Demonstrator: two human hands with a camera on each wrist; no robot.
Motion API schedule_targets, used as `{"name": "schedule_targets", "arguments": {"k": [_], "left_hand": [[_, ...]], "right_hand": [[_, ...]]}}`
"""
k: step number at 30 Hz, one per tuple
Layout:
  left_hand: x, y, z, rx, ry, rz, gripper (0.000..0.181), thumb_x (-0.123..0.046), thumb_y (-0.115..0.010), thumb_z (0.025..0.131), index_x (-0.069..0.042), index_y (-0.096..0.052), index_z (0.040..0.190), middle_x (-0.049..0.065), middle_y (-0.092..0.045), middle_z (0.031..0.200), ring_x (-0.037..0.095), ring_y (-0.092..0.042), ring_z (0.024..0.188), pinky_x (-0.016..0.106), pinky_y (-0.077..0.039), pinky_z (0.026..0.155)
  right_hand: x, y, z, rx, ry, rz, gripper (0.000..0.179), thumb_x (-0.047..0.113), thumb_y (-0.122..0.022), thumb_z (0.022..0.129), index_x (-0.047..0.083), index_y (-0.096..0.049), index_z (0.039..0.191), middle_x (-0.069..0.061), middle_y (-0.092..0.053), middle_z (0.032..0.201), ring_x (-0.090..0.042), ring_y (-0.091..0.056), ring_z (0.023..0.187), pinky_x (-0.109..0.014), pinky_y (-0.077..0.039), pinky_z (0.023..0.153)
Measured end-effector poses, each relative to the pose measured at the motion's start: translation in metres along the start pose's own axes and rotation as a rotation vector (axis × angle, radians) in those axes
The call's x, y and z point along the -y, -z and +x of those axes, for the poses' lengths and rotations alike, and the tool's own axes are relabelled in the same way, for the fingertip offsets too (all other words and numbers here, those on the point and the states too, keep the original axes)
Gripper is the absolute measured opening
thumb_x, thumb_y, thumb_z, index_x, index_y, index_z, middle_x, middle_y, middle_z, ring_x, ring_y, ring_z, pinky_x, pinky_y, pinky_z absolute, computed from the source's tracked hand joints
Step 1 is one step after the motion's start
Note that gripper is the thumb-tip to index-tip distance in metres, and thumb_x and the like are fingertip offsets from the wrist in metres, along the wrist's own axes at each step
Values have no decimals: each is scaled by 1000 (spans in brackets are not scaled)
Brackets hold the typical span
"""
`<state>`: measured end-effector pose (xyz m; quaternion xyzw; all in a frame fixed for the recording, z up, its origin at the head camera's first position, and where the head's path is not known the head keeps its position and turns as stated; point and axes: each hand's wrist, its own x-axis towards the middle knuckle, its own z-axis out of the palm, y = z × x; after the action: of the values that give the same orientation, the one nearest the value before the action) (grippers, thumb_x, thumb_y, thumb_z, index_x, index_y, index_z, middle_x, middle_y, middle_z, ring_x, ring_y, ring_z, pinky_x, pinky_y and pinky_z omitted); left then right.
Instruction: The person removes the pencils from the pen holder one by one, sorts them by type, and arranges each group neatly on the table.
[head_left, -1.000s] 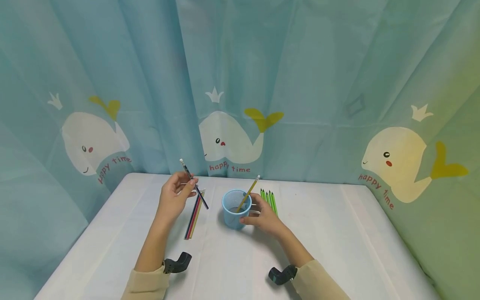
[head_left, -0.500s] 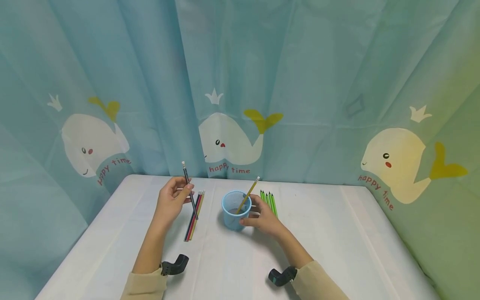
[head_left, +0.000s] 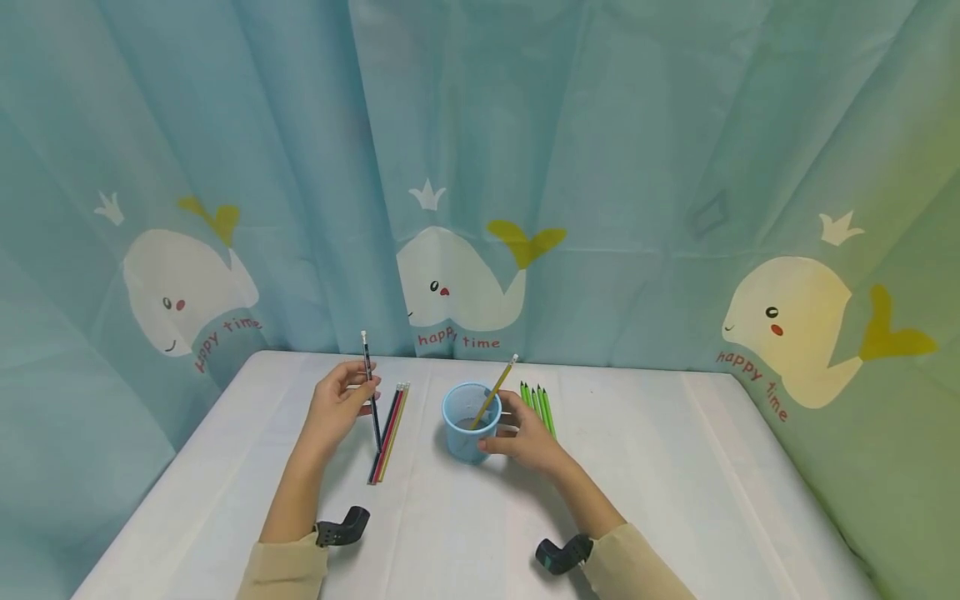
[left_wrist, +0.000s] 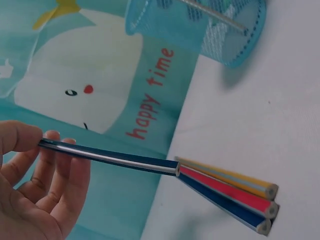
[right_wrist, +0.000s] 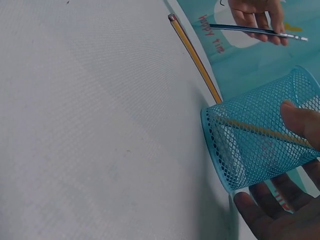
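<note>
My left hand (head_left: 337,405) pinches a dark blue pencil (left_wrist: 115,159) between thumb and fingers. It stands nearly upright, with its white eraser up. Below it, a yellow pencil (left_wrist: 227,176), a red pencil (left_wrist: 225,190) and another dark blue pencil (left_wrist: 220,204) lie side by side on the table. The held pencil's lower end overlaps them in view; whether it touches cannot be told. My right hand (head_left: 531,433) holds the side of a light blue mesh cup (head_left: 459,442), thumb in front and fingers behind. A yellow pencil (head_left: 492,395) leans inside the cup, eraser up.
Several green pencils (head_left: 543,406), dark tips away from me, lie on the white table (head_left: 675,483) behind my right hand, partly hidden by it. A blue curtain (head_left: 637,167) with printed whales hangs at the table's back edge.
My left hand has moved slightly left and toward me, and its pencil has turned from slanted to nearly upright, lower end lowered over the row. My right hand and the cup stay nearly still.
</note>
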<state>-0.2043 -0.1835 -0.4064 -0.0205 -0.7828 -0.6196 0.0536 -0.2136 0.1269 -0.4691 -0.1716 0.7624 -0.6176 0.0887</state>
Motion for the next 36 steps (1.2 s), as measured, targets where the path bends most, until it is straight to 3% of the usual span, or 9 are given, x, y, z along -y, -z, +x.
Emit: {"name": "schedule_targets", "arguments": {"k": [9,18,28,36], "left_hand": [[16,5,6,23,29,60,36,-17,-59,101,1,-54,132,23,-59,120,17,-67,94,24,-59,75],[34,9,14,78,64,149,40,-14,-60,100,6,-52,133,23,-61,115,17,-64,89,27,-59,72],[52,8,21,132,144,272,39,-14,-63,97,6,-55,131,23,-64,113,22,-62,87,29,-57,67],[59,4,23,124,176,323,40,-13,-64,96,6,-56,130,22,-67,110,21,-63,85,29,-57,63]], "right_hand": [[1,-1,-1,-5,0,6,77,5,-82,78,5,-44,144,-18,-54,140,-42,-52,129,-56,-43,108],[2,-1,-2,-7,-2,16,78,3,-82,78,5,-43,145,-21,-51,143,-44,-50,131,-58,-42,109],[2,-3,-1,-9,7,31,78,2,-81,78,4,-42,145,-22,-51,142,-45,-50,130,-59,-42,108],[0,-1,-2,-11,10,9,76,5,-82,79,6,-44,144,-19,-53,141,-42,-52,129,-56,-44,108]]}}
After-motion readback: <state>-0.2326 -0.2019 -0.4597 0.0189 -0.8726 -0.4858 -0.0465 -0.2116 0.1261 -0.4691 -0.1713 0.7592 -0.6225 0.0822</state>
